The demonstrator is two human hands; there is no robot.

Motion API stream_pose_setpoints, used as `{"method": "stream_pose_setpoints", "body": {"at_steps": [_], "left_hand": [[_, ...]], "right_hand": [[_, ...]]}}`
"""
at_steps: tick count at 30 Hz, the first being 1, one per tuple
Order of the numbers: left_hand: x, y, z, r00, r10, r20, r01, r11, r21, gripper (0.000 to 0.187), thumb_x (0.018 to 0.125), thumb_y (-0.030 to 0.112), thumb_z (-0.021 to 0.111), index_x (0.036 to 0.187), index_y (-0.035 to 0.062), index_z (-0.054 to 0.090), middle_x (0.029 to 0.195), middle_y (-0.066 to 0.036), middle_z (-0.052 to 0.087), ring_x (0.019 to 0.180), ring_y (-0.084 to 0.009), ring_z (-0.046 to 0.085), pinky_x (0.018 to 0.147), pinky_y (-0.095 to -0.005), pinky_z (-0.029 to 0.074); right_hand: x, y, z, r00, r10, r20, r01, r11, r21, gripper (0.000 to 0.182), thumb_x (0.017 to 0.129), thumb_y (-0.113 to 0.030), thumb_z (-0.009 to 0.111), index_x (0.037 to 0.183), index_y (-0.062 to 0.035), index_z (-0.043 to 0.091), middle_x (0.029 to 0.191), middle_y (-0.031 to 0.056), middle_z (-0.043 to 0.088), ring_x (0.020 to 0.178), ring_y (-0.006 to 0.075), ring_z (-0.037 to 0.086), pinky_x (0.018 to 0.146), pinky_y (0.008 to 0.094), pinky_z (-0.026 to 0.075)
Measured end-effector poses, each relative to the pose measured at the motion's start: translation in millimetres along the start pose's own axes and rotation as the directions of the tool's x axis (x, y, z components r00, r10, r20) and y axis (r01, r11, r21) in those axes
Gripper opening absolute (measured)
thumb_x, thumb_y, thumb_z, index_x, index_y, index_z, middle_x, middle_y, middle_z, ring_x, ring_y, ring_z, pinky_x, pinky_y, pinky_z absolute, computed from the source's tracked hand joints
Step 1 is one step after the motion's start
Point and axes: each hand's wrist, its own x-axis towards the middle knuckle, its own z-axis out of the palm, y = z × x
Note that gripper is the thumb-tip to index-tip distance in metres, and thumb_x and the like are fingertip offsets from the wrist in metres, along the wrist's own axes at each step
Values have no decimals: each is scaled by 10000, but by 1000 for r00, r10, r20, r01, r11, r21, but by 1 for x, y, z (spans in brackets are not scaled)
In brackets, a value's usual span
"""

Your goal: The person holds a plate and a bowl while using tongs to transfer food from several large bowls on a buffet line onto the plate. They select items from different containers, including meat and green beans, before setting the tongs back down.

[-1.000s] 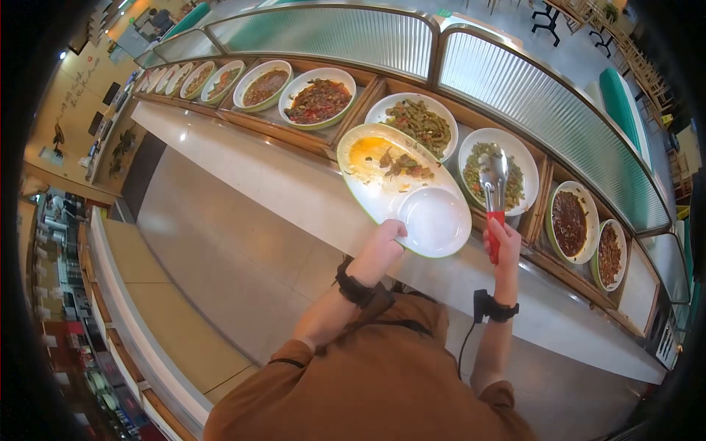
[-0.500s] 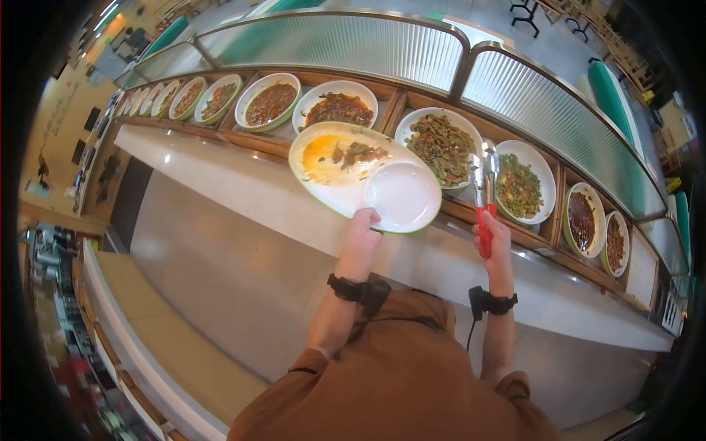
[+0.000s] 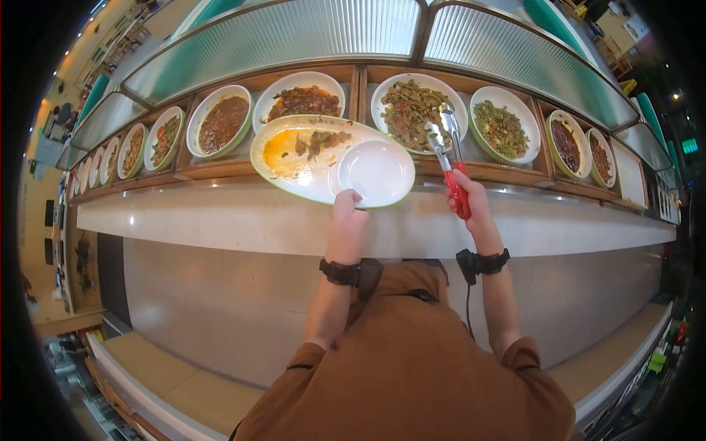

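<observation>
My left hand (image 3: 348, 228) grips the near rim of an oval white plate (image 3: 294, 190) with a green edge, thumb on top. Orange sauce (image 3: 278, 149) and a few scraps of food (image 3: 318, 143) lie on its left side; a round white hollow (image 3: 376, 173) on the right holds nothing. In my right hand (image 3: 474, 206) are metal tongs with red handles (image 3: 456, 192), fingers wrapped round them. The tongs' tips reach over the near right part of a dish of green vegetables (image 3: 412, 110). Behind the plate, partly covered by it, stands a bowl of dark red food (image 3: 305, 101).
A row of white food bowls runs along the wooden counter tray (image 3: 358, 95), including a chopped green dish (image 3: 500, 128) and a brown stew (image 3: 222, 123). A ribbed glass screen (image 3: 294, 40) stands behind. A pale ledge (image 3: 220, 220) lies in front.
The tongs have tilted left, their tips now over the green vegetable dish instead of between the two bowls. My view has turned; the plate stays in my left hand.
</observation>
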Motion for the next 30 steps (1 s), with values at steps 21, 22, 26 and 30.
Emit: {"method": "stream_pose_setpoints", "body": {"at_steps": [21, 22, 26, 30], "left_hand": [[9, -8, -16, 988, -17, 154, 22, 999, -32, 387, 743, 36, 478, 1119, -42, 532, 1056, -177, 552, 1001, -257, 519, 901, -316, 414], [8, -8, -16, 989, -26, 147, 32, 999, -40, 394, 738, 36, 478, 1120, -41, 533, 1053, -175, 554, 998, -254, 521, 894, -313, 417], [12, -13, -12, 986, -84, 141, 93, 994, -61, 385, 718, 9, 474, 1093, -52, 534, 1037, -198, 568, 989, -281, 534, 896, -326, 420], [13, -10, -11, 985, -86, 148, 93, 995, -44, 385, 712, 6, 469, 1086, -62, 527, 1034, -209, 566, 980, -279, 531, 900, -325, 416]], "right_hand": [[93, -71, 12, 955, 290, 59, -290, 957, -7, 377, 926, -411, 585, 887, -37, 554, 679, 22, 558, 498, 63, 501, 402, 162, 415], [98, -71, 14, 953, 296, 63, -297, 955, 11, 371, 926, -401, 589, 888, -34, 553, 683, 23, 556, 495, 62, 494, 403, 160, 415], [111, -70, 23, 962, 271, 38, -271, 962, 16, 335, 941, -347, 586, 902, -17, 548, 693, 36, 553, 499, 69, 491, 409, 166, 426], [133, -62, 17, 944, 319, 85, -324, 944, 64, 332, 940, -352, 585, 950, -20, 584, 707, 32, 556, 504, 66, 507, 420, 170, 449]]}}
